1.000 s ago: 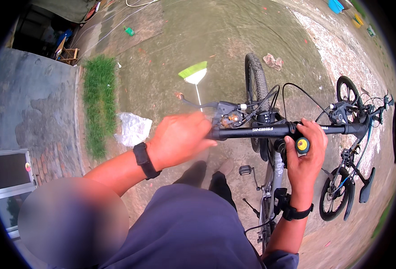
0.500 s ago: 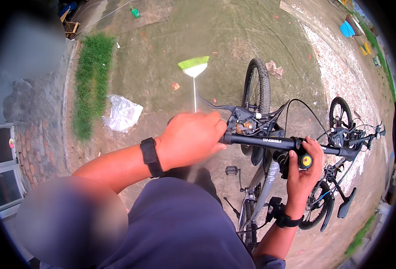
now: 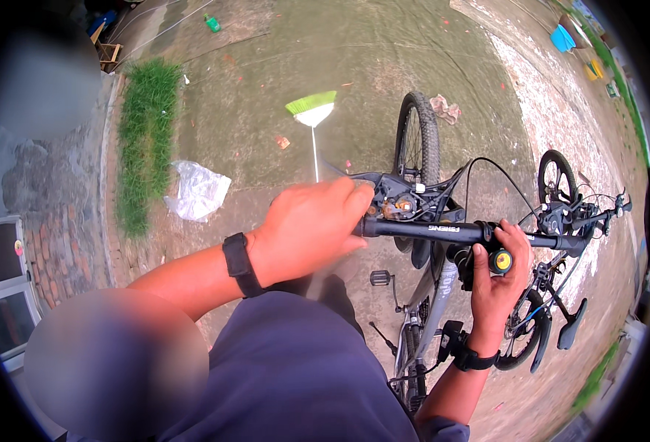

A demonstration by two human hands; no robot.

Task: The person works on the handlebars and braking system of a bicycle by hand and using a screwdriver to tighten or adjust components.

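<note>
The black handlebar (image 3: 446, 230) of a grey bicycle (image 3: 437, 291) runs across in front of me. My left hand (image 3: 310, 221) is closed at its left end. The index finger lies against a black shifter and brake-lever unit (image 3: 398, 205), whose inner parts show. What lies under the palm is mostly hidden. My right hand (image 3: 505, 276) grips the bar right of its middle, fingers over the top and thumb below. Beside that thumb sits a small round black part with a yellow centre (image 3: 500, 261). The front wheel (image 3: 418, 136) points away from me.
A second bicycle (image 3: 557, 221) stands close on the right. Ahead lie a green-and-white broom (image 3: 313, 114), a clear plastic sheet (image 3: 198, 191) and a crumpled cloth (image 3: 445, 109). A grass strip (image 3: 146, 140) borders a brick wall (image 3: 67, 261) at left.
My left index finger has shifted up and right, onto the shifter unit. My right hand keeps its hold. The view has shifted slightly.
</note>
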